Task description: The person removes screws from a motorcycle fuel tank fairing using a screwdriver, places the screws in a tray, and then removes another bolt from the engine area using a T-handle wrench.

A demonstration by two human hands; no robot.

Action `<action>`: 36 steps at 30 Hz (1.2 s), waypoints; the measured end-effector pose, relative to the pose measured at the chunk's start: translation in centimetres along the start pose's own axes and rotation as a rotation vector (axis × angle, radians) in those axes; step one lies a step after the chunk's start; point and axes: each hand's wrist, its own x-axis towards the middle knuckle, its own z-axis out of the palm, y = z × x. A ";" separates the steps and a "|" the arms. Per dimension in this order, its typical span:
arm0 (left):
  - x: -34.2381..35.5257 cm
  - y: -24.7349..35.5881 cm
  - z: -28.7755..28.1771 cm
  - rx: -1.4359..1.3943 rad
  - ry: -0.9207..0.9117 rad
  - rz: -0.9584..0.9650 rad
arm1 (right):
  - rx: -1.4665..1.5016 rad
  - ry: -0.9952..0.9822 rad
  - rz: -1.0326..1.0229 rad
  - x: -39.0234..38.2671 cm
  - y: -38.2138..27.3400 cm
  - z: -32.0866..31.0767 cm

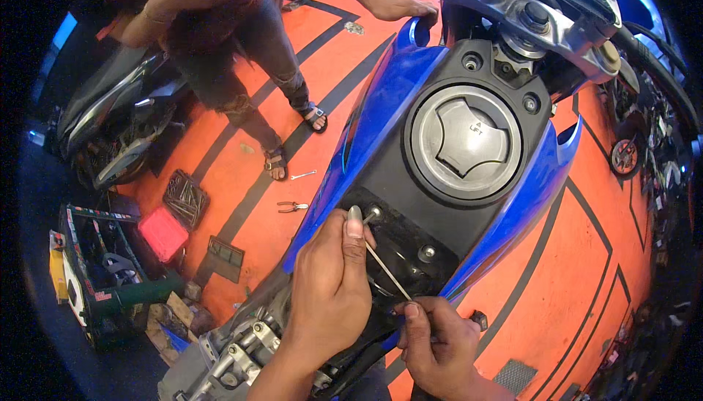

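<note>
A thin metal hex key (pixel 388 272) slants across the black panel (pixel 399 236) behind the fuel cap of a blue motorcycle tank. My left hand (pixel 333 284) pinches its upper end between thumb and fingers, right beside the left bolt (pixel 373 213). Those fingers partly cover where the key meets the bolt, so I cannot tell whether it is seated. At the lower end, my right hand (pixel 436 342) grips the key with thumb and forefinger. A second bolt (pixel 428 254) sits in the panel to the right. The round silver fuel cap (pixel 472 137) is closed.
Another person's hand (pixel 401 9) rests at the tank's front left. Pliers (pixel 293 207) and a wrench (pixel 303 175) lie on the orange floor. Further left are a pink tray (pixel 163 233), a dark tray of tools (pixel 185 197) and a green toolbox (pixel 135 300). Handlebar clamps (pixel 523 16) stand ahead.
</note>
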 end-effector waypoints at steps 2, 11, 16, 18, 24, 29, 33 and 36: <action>0.1 0.0 0.2 -0.031 0.014 -0.015 | -0.074 0.049 -0.083 0.2 0.4 -0.1; 0.0 0.2 1.0 0.001 0.074 -0.051 | -0.119 0.146 -0.290 1.5 0.6 -1.3; -0.1 0.5 1.1 0.081 0.131 -0.004 | -0.380 0.085 -0.867 4.4 3.1 -3.0; 0.0 0.3 1.1 0.056 0.116 -0.037 | -0.483 0.020 -1.092 6.1 2.9 -4.1; 0.2 1.1 1.7 0.029 0.157 -0.036 | -0.699 -0.194 -1.439 9.3 1.2 -6.8; 0.2 1.1 1.6 0.036 0.141 -0.072 | -0.676 -0.246 -1.461 10.4 0.0 -7.3; 0.3 1.2 1.5 0.032 0.121 -0.096 | -0.657 -0.291 -1.457 11.1 -0.2 -7.6; 0.3 1.2 1.7 0.053 0.120 -0.108 | -0.578 -0.298 -1.465 12.0 -0.6 -7.4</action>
